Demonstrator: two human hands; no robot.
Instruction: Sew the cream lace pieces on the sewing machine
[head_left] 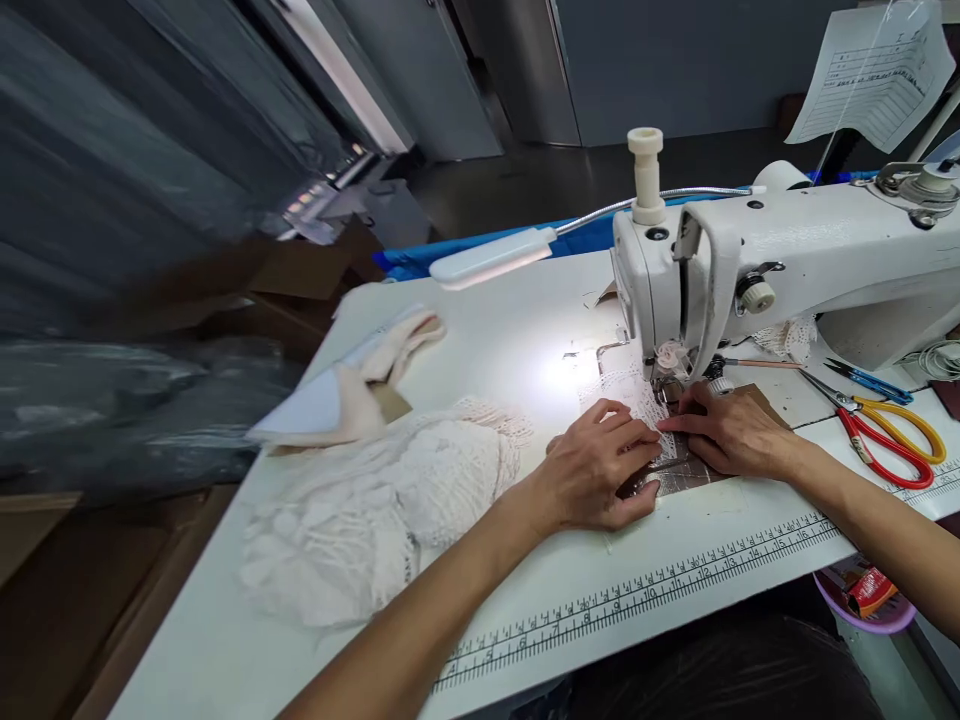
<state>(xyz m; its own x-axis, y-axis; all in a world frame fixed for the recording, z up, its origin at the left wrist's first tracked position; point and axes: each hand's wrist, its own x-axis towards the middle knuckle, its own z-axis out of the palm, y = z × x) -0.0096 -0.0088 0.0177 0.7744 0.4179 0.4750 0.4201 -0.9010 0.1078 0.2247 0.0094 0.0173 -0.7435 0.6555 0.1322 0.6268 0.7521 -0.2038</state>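
A strip of white lace (637,395) lies under the presser foot (666,388) of a white sewing machine (750,250). My left hand (600,465) is at the lace's near left edge, its fingers bent and closed on it. Something dark and shiny shows between its thumb and fingers, too covered to name. My right hand (724,430) is just right of the foot, forefinger and thumb closing on the lace's right edge. Below both hands is a shiny metal plate (679,475). A gathered heap of white lace-trimmed fabric (375,510) spreads left of my left hand.
Red-and-yellow-handled scissors (889,435) and blue snips (870,380) lie right of my right hand. A lamp (491,258) overhangs the table (517,350). Folded pale fabric (352,385) sits at the left edge. A printed ruler (637,605) runs along the front.
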